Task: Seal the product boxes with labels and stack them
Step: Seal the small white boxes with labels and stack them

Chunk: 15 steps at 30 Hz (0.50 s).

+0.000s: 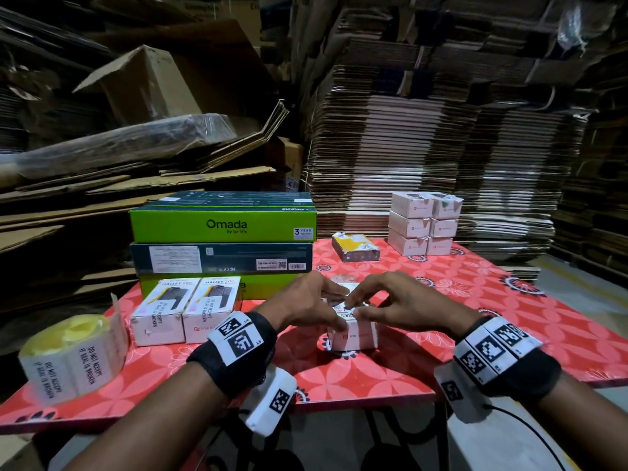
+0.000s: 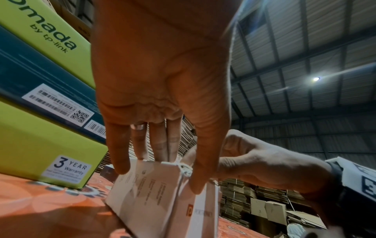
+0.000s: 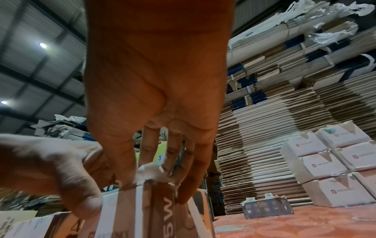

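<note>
**Inspector:** Nearest the camera, the two wrists with their black bands. Beyond them the left hand [image 1: 307,302] and right hand [image 1: 390,305] meet over a small white box [image 1: 353,334] standing on the red table [image 1: 509,300], in front of the person at mid-table.

**Clerk:** State of the hands?

**Inspector:** Left hand: fingers fairly straight, tips on the box's top edge, thumb down the near face; it steadies the box. Right hand: fingertips bunched narrowly at the top seam, apparently on a label [image 3: 151,173]. Whether they pinch it or only press it, I cannot tell.

**Clerk:** Step in hand?

**Inspector:** In my judgement, sealing: the label is going over the flap. The next move calls for smoothing it flat across the seam, then carrying the box to the stack [image 1: 423,226] at the far right.

**Clerk:** Condition of the box?

**Inspector:** White card, red logo on the near face, large print on top, edges slightly frayed. Light, easily tipped by a hard press. The label roll [image 1: 71,355] sits at the near left; two taller boxes [image 1: 185,311] wait beside it.
</note>
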Motion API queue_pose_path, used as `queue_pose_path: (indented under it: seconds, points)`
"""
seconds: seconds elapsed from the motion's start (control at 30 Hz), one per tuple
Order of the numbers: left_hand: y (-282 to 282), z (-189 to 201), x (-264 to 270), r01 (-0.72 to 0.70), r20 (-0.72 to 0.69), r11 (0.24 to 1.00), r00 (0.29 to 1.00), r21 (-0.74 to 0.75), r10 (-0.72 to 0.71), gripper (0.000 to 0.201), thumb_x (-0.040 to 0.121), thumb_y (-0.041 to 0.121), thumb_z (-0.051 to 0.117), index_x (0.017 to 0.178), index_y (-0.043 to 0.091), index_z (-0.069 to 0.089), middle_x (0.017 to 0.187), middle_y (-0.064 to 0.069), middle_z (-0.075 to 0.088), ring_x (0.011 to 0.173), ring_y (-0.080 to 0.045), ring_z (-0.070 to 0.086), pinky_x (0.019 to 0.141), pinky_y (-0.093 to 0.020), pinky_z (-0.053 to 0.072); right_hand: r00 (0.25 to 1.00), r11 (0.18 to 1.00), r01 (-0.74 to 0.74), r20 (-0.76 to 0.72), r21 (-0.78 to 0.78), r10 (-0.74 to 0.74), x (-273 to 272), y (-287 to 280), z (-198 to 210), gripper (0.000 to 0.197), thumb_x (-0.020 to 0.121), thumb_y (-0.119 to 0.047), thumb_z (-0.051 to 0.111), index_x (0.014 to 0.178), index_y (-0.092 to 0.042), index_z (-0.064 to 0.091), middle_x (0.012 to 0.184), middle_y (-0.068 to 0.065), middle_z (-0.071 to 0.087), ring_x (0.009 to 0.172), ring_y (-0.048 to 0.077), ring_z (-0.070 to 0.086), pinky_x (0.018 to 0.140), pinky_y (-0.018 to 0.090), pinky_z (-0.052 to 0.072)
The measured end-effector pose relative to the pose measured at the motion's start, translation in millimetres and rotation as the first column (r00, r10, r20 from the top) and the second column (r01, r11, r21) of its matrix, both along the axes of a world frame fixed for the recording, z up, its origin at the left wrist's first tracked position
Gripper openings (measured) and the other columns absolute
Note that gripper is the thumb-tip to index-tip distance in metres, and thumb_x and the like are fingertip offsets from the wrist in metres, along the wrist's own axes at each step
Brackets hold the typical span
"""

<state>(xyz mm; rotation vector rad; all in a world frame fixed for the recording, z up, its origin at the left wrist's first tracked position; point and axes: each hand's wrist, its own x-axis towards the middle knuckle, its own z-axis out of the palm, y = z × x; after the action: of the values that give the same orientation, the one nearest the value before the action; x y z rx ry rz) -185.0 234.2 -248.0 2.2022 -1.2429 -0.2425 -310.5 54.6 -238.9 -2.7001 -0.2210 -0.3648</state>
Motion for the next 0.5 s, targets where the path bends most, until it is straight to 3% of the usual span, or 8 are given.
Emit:
queue_pose_path:
  seconds: [0.2,0.33,0.43,0.5]
  points:
    - [0.2,0.3,-1.3,0.01,-0.019,1.0,1.0,-0.017,-0.01,0.067,0.07,0.025,0.089,0.133,0.02,0.066,0.129,0.006,0.068,0.116,-0.004,0.062,0.102,-0.025,0.049,0.999,0.999,0.025,0.048,-0.034,-0.024,1.6,2.3,-1.9,0.01,0.095,-0.029,0.07,0.099,-0.022,0.076,0.095,-0.013,0.067,0.095,0.003,0.062,0.076,0.023,0.053]
    - [-1.2,-0.7,0.6,0.003,-0.033,1.0,0.999,-0.027,-0.004,0.065,0.07,0.024,0.09,0.131,0.019,0.067,0.126,0.006,0.07,0.111,-0.001,0.064,0.085,-0.009,0.045,0.998,0.999,0.031,0.06,-0.031,-0.029,2.0,0.4,-2.6,0.009,0.096,-0.029,0.066,0.092,-0.021,0.069,0.092,-0.008,0.069,0.091,0.008,0.064,0.069,0.024,0.051]
    - [-2.1,-0.8,1.6,-0.007,-0.029,0.999,1.0,-0.033,0.006,0.065,0.071,0.023,0.09,0.131,0.019,0.067,0.125,0.006,0.07,0.105,0.001,0.062,0.071,0.003,0.039,0.998,0.999,0.028,0.058,-0.021,-0.027,1.6,-0.7,-4.2,0.008,0.098,-0.03,0.064,0.09,-0.027,0.065,0.091,-0.01,0.067,0.089,0.006,0.063,0.068,0.018,0.048]
    - [-2.2,-0.9,1.7,-0.008,-0.026,0.999,1.0,-0.038,0.007,0.065,0.071,0.022,0.089,0.132,0.018,0.066,0.126,0.006,0.069,0.104,0.002,0.06,0.067,0.006,0.037,0.998,1.0,0.027,0.065,-0.008,-0.026,1.3,-1.2,-4.8,0.008,0.099,-0.027,0.062,0.092,-0.026,0.065,0.091,-0.009,0.068,0.088,0.007,0.063,0.07,0.018,0.048]
